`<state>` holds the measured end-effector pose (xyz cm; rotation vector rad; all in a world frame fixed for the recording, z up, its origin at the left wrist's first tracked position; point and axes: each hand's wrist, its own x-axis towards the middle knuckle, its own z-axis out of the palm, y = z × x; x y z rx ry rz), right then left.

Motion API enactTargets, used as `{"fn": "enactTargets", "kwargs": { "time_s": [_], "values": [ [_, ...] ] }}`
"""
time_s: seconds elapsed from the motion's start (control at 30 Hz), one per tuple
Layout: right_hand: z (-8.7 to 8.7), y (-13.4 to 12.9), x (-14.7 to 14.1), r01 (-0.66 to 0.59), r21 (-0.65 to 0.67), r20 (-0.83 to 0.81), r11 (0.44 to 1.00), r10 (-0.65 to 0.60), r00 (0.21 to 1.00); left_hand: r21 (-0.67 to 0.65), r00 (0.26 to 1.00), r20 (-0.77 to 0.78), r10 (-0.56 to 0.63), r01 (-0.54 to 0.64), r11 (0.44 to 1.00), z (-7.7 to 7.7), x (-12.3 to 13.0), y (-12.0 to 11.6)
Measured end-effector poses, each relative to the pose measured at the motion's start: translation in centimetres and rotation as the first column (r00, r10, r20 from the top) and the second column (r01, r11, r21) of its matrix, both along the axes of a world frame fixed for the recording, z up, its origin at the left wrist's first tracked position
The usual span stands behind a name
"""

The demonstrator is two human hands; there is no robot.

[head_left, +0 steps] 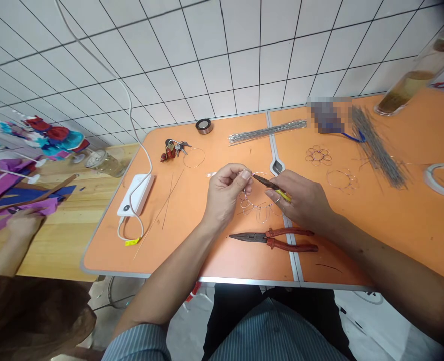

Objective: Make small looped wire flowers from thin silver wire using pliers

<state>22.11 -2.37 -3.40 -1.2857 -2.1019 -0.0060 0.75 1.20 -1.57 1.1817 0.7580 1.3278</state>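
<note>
My left hand (227, 190) pinches a thin wire piece (255, 204), bent into a ring with loops, that hangs over the orange table (184, 235). Close to its fingertips is the dark tip of a pair of small yellow-handled pliers (265, 181), held in my right hand (300, 198). The right palm hides much of the pliers' handles. Below both hands, red-handled long-nose pliers (272, 238) lie on the table, pointing left.
A white power bank (135, 194) with a cable, keys (177, 149) and a tape roll (204, 126) lie left. Wire bundles (267, 132) and a wire flower (318, 156) lie beyond my hands. A cup (404, 94) stands far right. Another person's hand (24, 222) is at left.
</note>
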Motion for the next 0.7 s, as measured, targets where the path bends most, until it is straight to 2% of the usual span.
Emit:
{"fn": "enactTargets", "kwargs": {
  "time_s": [0.37,0.53,0.7],
  "values": [
    [-0.17,0.10,0.12,0.019,0.010,0.011,1.000,-0.019,1.000,-0.120,0.995,0.079,-0.063,0.072,0.990,0.13,0.01,0.05],
    [-0.35,0.21,0.18,0.039,0.043,0.057,0.998,-0.042,0.998,-0.219,0.988,0.115,-0.100,0.124,0.968,0.35,0.12,0.02],
    [-0.22,0.26,0.22,0.063,0.022,0.079,0.998,-0.064,0.995,-0.303,0.978,0.172,-0.117,0.166,0.939,0.59,0.21,0.02]
  ]
}}
